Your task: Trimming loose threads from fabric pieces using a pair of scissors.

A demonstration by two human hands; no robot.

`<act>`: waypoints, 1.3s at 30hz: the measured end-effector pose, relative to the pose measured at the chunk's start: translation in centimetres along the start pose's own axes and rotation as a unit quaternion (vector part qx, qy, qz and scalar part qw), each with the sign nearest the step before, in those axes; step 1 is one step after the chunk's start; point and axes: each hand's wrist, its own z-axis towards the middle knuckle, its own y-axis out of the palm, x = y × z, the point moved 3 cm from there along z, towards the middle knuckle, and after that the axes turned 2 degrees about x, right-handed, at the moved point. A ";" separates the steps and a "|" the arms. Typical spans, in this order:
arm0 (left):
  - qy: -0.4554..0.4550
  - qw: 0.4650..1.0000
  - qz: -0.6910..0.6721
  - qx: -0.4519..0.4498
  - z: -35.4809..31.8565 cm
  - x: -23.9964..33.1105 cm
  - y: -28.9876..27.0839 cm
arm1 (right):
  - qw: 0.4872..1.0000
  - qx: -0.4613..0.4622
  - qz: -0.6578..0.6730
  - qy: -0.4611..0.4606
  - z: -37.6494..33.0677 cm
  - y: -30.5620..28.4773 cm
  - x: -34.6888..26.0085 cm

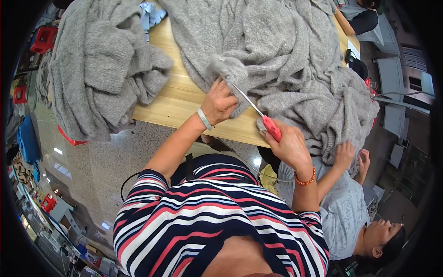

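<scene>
A large heap of grey knitted fabric (pixel 277 41) covers much of the wooden table in front of me. My left hand (pixel 218 102), with a pale bangle at the wrist, is closed on a bunched fold of that knit near the table's front edge. In my right hand (pixel 292 147) is a red-handled tool (pixel 271 127) with a long, thin metal shaft. Its shaft slants up and left, and the tip meets the bunched knit just by my left fingers. The exact kind of tip is hidden in the fabric.
Another grey knit pile (pixel 106 69) hangs over the wooden table's (pixel 177 104) left side, with a light blue cloth (pixel 151 16) behind it. Close at my right, a co-worker (pixel 344 207) has hands on the knit. A second person (pixel 362 21) is at the far right.
</scene>
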 end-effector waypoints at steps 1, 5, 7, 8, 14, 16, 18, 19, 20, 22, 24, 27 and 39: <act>0.000 1.000 0.001 0.001 -0.3 -0.1 0.0 | 1.000 0.000 -0.001 -0.001 0.3 0.0 -0.1; -0.034 0.990 0.069 -0.115 -3.1 -1.0 0.9 | 1.000 0.008 -0.015 0.006 0.7 0.0 -0.3; -0.038 0.979 0.093 -0.179 -3.9 -1.5 1.8 | 1.000 0.009 -0.013 0.004 0.6 0.0 -0.5; -0.009 0.980 0.103 -0.170 -3.9 -1.5 2.1 | 1.000 0.002 -0.025 0.006 0.7 0.1 -0.7; 0.055 0.973 0.083 -0.208 -3.6 0.3 4.1 | 0.998 -0.055 -0.022 0.021 -0.1 0.1 0.8; 0.123 0.961 0.059 -0.239 -3.9 2.7 6.5 | 0.997 -0.071 0.004 0.020 -0.6 -0.2 2.2; 0.213 0.902 -0.009 -0.376 -3.4 6.9 8.0 | 0.993 0.089 0.076 0.008 -0.5 -0.3 4.7; 0.225 0.860 -0.074 -0.453 -3.1 8.8 8.2 | 0.986 0.139 0.074 0.053 -0.2 -0.1 6.0; 0.270 0.923 -0.094 -0.257 -3.8 10.1 8.5 | 0.986 0.142 0.074 0.057 0.1 0.0 6.2; 0.140 0.872 -0.167 -0.439 -6.3 9.8 8.9 | 0.969 0.213 0.092 0.080 1.2 -0.3 6.5; -0.083 0.866 -0.279 -0.406 -8.0 7.1 9.5 | 0.966 0.206 0.115 0.108 2.5 -0.2 6.6; -0.481 0.742 -0.445 -0.140 -7.7 0.6 9.5 | 0.975 0.191 0.080 0.080 6.6 -0.7 5.6; -0.464 0.832 -0.303 0.012 2.1 -9.4 12.5 | 0.960 0.267 -0.080 0.038 33.1 -5.6 -1.7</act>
